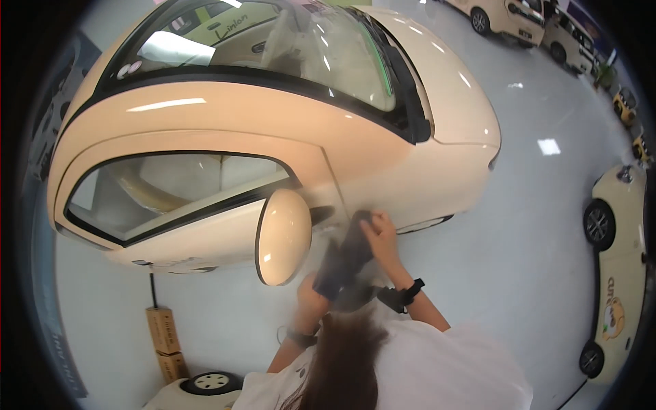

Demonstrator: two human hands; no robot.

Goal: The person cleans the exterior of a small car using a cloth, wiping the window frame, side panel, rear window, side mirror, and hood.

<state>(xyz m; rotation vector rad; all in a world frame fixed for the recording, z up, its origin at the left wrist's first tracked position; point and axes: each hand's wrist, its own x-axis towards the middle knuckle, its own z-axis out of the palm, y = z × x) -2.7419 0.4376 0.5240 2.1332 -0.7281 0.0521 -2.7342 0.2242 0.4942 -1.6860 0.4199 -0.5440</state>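
Observation:
A dark cloth (353,251) is stretched between my two hands, its lower part blurred. My right hand (382,236) pinches its upper end with fingers and thumb, beside the front fender (379,179) of a small cream car. Lower and to the left, my left hand (311,300) grips the other end of the cloth. Whether the cloth touches the car's paint I cannot tell. The car's door mirror (286,238) juts out just left of the cloth. Black bands circle both my wrists.
The car's side window (179,189) and windshield (333,56) lie to the left and above. Another cream car (617,287) stands at right, with more vehicles (505,18) at the top right. Cardboard boxes (163,330) and a wheel (211,382) are at lower left.

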